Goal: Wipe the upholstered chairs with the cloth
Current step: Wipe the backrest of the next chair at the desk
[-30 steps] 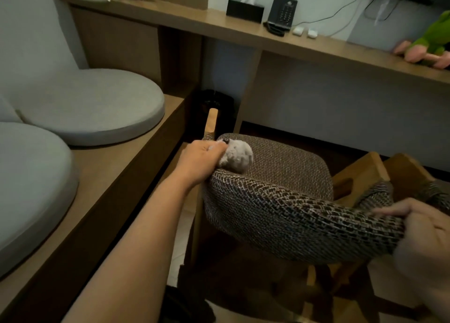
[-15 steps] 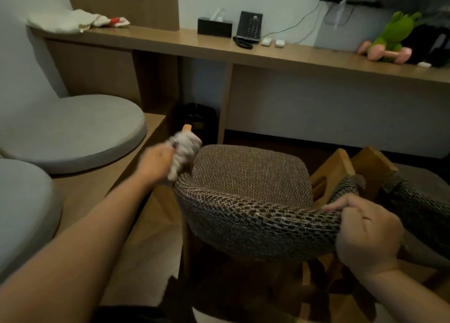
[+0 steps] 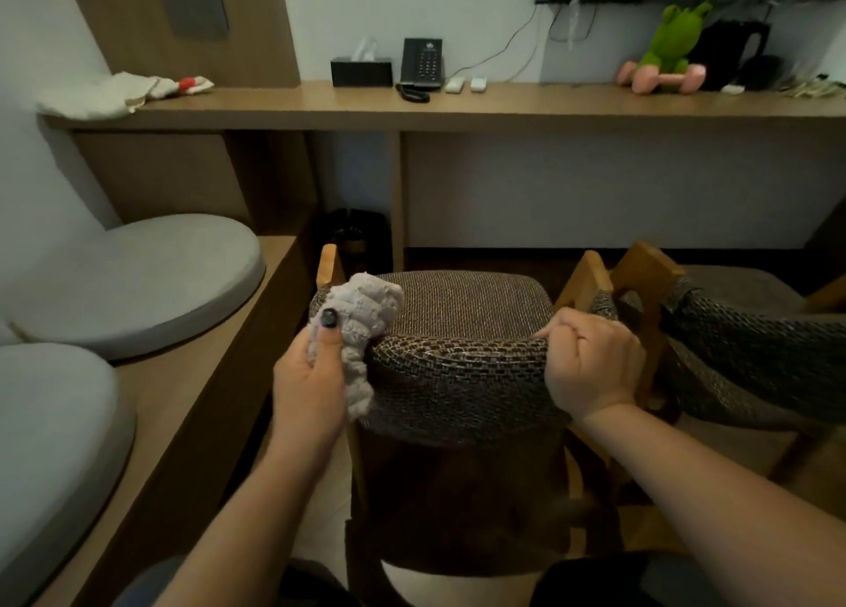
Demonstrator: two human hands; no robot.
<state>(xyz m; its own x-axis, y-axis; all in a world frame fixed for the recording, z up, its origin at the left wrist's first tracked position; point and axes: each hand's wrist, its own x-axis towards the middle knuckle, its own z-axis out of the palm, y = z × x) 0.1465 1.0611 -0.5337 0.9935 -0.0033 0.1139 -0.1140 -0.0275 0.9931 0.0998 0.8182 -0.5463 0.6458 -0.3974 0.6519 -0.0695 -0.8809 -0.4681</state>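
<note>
On the long wooden shelf (image 3: pixel 503 105) you can see a black tissue box (image 3: pixel 361 71), a black phone (image 3: pixel 422 63), a green frog toy (image 3: pixel 673 38) and a white bag (image 3: pixel 103 95). Two round grey cushions (image 3: pixel 137 281) lie on the bench (image 3: pixel 215 368) at your left.

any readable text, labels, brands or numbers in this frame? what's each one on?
None can be read.
Desk phone: a small emblem above the keypad and the key markings, all too small and blurred to read.
Black tissue box: no print visible.
Two small white devices beside the phone: no legible marking.
Grey wall panel: blank.
Cloth, woven chair back, green plush toy: no labels showing.
</note>
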